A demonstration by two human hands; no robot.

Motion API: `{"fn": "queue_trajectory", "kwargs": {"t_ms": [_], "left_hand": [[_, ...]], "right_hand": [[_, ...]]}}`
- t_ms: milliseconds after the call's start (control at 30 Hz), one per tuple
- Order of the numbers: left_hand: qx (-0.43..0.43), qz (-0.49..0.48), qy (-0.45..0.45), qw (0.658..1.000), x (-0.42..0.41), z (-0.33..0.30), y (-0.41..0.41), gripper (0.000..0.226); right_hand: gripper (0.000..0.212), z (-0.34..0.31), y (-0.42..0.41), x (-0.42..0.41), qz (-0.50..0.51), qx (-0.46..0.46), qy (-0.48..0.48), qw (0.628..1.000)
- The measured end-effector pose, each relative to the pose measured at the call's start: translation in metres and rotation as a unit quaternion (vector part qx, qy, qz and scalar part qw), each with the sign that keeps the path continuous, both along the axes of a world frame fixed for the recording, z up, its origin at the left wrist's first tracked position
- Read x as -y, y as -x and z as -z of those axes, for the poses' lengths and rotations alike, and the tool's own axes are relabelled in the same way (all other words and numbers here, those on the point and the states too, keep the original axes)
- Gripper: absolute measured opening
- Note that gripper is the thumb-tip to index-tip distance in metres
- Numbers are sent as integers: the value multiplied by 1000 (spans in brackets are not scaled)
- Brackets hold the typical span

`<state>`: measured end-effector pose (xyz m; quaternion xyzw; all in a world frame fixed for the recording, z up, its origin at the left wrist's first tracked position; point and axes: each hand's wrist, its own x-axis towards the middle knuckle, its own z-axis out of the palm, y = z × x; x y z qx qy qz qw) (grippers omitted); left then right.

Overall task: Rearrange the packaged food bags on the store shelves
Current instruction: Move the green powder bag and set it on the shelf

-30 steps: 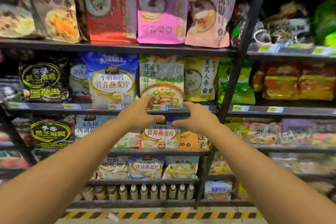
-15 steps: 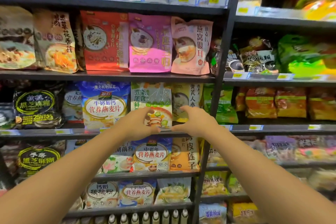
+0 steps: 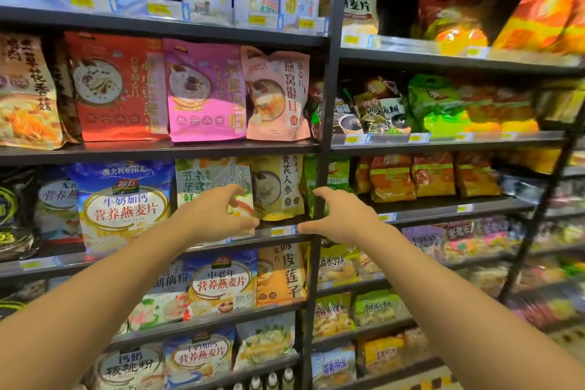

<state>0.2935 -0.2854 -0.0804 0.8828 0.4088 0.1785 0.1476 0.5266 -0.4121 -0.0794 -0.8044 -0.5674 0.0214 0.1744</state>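
Bags on the shelf [image 3: 158, 149]: the yellow bag [image 3: 280, 187] stands upright, long axis vertical, between both hands. It lies at 2 o'clock from the left hand [image 3: 215, 215] and 10 o'clock from the right hand [image 3: 340, 215]. Both hands are spread, grasping nothing; neither is clearly nearer.

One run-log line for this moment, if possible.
left hand: open, at clear vegetable bag | right hand: open, empty, beside shelf post | grasp: not yet
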Motion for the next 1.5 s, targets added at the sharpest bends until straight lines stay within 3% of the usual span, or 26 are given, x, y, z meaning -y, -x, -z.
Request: {"fn": "queue_trajectory", "kwargs": {"t_ms": [500,833,1100,1500], "left_hand": [[-33,5,-42,999,50,-9,-153,88],[-33,-25,-22,999,80,9,-254,86],[-59,-57,-40,996,43,21,-302,91],[-26,-5,11,1000,-51,42,-377,97]], "right_hand": [[98,-3,-134,44,2,-5,1,1000],[97,16,-226,40,-46,15,15,999],[99,11,-267,1,-61,10,18,998],[100,15,-339,-74,-16,-7,20,1000]]}}
